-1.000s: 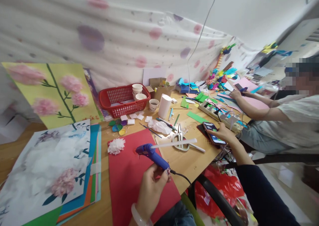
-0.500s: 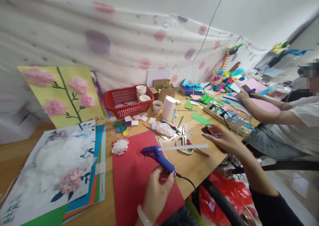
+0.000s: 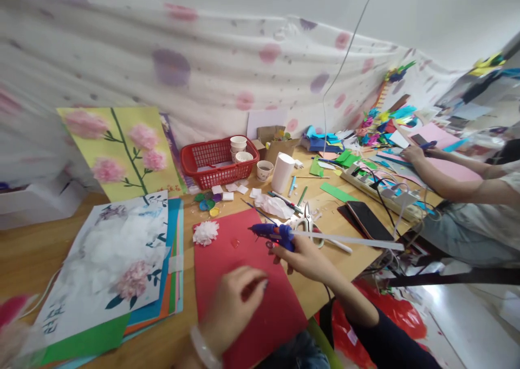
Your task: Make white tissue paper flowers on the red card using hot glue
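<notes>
My right hand [image 3: 306, 259] grips a blue glue gun [image 3: 266, 231] above the red paper [image 3: 280, 304]. Its nozzle points left, and a long translucent glue stick [image 3: 353, 240] sticks out behind. My left hand [image 3: 233, 306], blurred by motion, hovers over the paper's lower part with loosely bent fingers and nothing visible in them. At the paper's upper left corner lies a white paper flower [image 3: 206, 233]. A small shiny glue spot [image 3: 235, 243] shows to the right of it. White-handled scissors [image 3: 307, 214] lie behind the glue gun, partly hidden.
A phone [image 3: 369, 220] lies at the table's right edge, near a power strip [image 3: 382, 196]. Behind stand a red basket [image 3: 219, 175], a paper cup [image 3: 264, 169] and a white roll [image 3: 283, 173]. Artwork sheets [image 3: 152, 298] lie left. A co-worker's hand [image 3: 414, 154] is at right.
The glue gun has passed from my left hand to my right and moved right. My right hand has come away from the phone. The view has shifted left.
</notes>
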